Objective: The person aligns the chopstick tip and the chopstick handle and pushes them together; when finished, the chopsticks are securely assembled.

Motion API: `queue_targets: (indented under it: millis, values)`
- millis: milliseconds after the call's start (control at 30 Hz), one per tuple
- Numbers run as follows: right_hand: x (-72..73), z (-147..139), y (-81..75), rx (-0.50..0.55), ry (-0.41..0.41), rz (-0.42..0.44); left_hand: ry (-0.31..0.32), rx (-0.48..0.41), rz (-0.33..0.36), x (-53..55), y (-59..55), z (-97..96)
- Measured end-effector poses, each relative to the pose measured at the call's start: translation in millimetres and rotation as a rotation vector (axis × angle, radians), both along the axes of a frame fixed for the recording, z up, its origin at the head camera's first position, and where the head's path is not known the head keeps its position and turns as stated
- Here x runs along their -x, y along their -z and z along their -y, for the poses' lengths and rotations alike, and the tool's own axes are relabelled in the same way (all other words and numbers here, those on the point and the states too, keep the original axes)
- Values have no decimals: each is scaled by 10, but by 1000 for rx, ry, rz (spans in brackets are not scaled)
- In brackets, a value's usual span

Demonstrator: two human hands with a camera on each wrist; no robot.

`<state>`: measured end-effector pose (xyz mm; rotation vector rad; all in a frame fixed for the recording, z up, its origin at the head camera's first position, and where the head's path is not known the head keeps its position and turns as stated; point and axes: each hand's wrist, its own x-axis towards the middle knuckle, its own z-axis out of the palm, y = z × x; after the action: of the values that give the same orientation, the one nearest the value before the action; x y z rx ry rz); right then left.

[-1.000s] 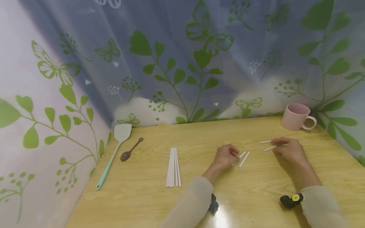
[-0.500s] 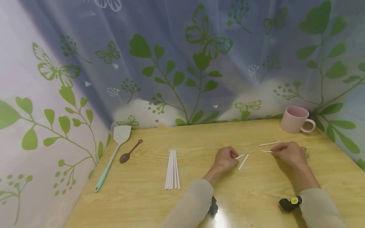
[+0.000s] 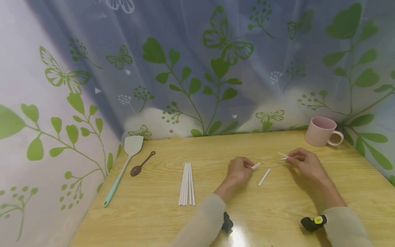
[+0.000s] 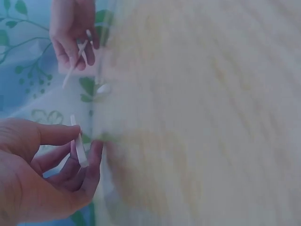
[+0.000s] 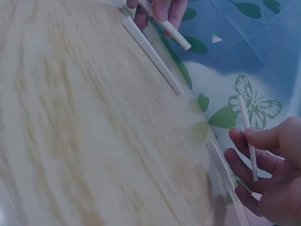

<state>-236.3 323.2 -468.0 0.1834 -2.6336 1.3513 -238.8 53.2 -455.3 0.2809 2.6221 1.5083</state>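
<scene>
My left hand pinches a short white stick between thumb and fingers, its free end pointing right in the head view. Across from it, my right hand holds a similar short stick between thumb and forefinger, raised above the table. Beneath the right fingers another white stick lies on the wood, mostly covered by that hand in the head view. Between both hands rests a further short stick, set at a slant. Farther left is a row of several longer white sticks, lying close together.
A white turner with a mint handle and a small brown spoon lie at the left of the wooden table. A pink mug stands at the back right corner. Patterned curtain hangs along the table's back edge.
My left hand has picked up one short stick from beside the other and drawn slightly left. My right hand has taken up a stick too, moving a little left and back.
</scene>
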Motion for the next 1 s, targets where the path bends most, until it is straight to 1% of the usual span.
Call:
queue_targets:
  millis: [67,167,233,300,400,467,633,733,833,900,1000]
  values:
    - [22,50,-23,48,-14,-12,0,-24,0,5,-15,66]
    - [33,108,-57,100,-10,36,-1,-70,20,3,-22,154]
    - [29,142,-78,116,2,68,2,-98,32,-10,-33,214]
    - [20,180,-96,125,16,80,7,-121,36,-21,-42,275]
    - [3,245,-116,141,29,60,9,-112,28,-50,-74,375]
    - [-19,292,-130,177,26,53,11,-100,21,-69,-102,443]
    - [-87,442,-215,288,4,105,21,-98,0,-135,-198,673]
    - [-131,516,-307,310,-8,129,27,-94,-26,-179,-244,815]
    - [-173,606,-375,316,-39,147,30,-88,-41,-235,-291,965]
    - [-199,687,-393,313,-69,165,30,-90,-47,-276,-320,1074]
    - [-228,839,-402,322,-122,219,30,-86,-64,-335,-361,1239]
